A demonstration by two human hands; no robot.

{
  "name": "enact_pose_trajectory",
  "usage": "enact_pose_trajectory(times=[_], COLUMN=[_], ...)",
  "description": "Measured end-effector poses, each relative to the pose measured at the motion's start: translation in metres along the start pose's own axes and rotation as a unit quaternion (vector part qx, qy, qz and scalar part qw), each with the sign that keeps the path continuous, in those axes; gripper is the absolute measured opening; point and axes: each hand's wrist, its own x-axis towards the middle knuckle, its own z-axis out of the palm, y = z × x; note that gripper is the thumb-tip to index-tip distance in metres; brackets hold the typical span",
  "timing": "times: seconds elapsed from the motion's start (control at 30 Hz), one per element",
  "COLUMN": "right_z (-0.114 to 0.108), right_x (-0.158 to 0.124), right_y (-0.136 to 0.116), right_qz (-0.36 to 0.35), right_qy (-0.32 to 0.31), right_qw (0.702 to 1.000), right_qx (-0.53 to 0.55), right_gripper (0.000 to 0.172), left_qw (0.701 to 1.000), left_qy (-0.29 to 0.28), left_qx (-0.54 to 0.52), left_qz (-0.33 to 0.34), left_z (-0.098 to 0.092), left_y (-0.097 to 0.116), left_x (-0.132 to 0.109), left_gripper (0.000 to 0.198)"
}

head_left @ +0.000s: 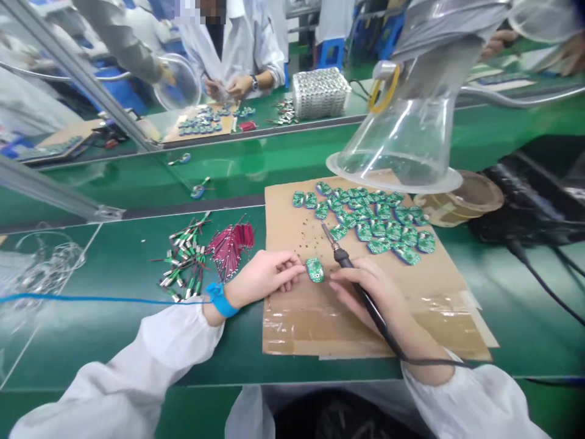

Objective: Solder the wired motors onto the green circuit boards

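Note:
My left hand, with a blue strap round its wrist, has its fingers closed at the left edge of a small green circuit board. That board lies on the brown cardboard. In my right hand is a soldering iron, its metal tip pointing up and left, above the cardboard and clear of the single board. Many more green boards are grouped on the cardboard's far part, with dark crumbs beside them. Left of the cardboard lie red wires and small connector pieces with green and red leads.
A clear funnel-shaped hood hangs over the far boards. Right of it stand a round tub and a black device with cables. A metal frame rises at left. Across the bench, a person in a white coat works with boards.

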Motion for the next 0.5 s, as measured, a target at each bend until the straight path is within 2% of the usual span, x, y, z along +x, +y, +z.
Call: enact_pose_trajectory(times=[0.1, 0.23, 0.33, 0.5], right_z=[-0.005, -0.003, -0.001, -0.006], right_x=[-0.004, -0.009, -0.009, -0.014], right_y=[-0.002, -0.005, -0.007, -0.007], right_qz=[0.045, 0.137, 0.15, 0.174], right_qy=[0.043, 0.113, 0.141, 0.203], right_qw=[0.998, 0.977, 0.965, 0.952], right_qx=[0.024, 0.118, 0.165, 0.149], right_gripper=[0.015, 0.03, 0.037, 0.03], left_qw=[0.999, 0.993, 0.981, 0.965], left_qy=[0.001, 0.027, 0.036, 0.056], left_qx=[0.023, 0.089, 0.161, 0.22], left_qz=[0.032, 0.07, 0.103, 0.132], left_z=[-0.002, 0.0, 0.002, 0.008], left_y=[-0.004, -0.006, -0.006, -0.003], left_x=[0.001, -0.002, -0.003, -0.007], left_gripper=[0.024, 0.024, 0.022, 0.014])
